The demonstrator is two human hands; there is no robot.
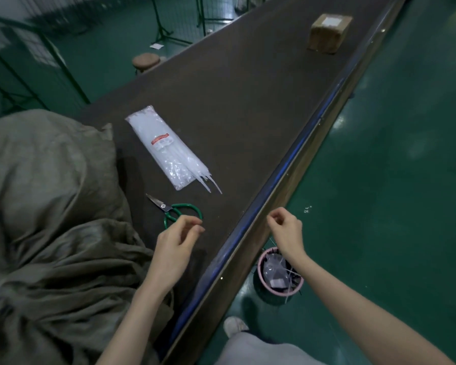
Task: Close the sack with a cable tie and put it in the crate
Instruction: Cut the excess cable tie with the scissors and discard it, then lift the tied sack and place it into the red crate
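Observation:
A large grey-brown sack (50, 206) lies on the left of the dark table (248, 101), its loose cloth bunched near me. A clear packet of white cable ties (166, 151) rests in the middle of the table, a few ties sticking out of its near end. My left hand (175, 243) hovers over the table just beside the sack, fingers curled and apart, nothing visible in it. My right hand (287, 230) hangs beyond the table's near edge, above a bin, fingers loosely pinched with nothing visible between them. No crate is in view.
Green-handled scissors (177, 209) lie just beyond my left hand. A cardboard box (328, 32) stands at the table's far end. A pink-rimmed waste bin (279, 277) with tie scraps sits on the green floor below my right hand. A stool (146, 61) and wire racks stand behind.

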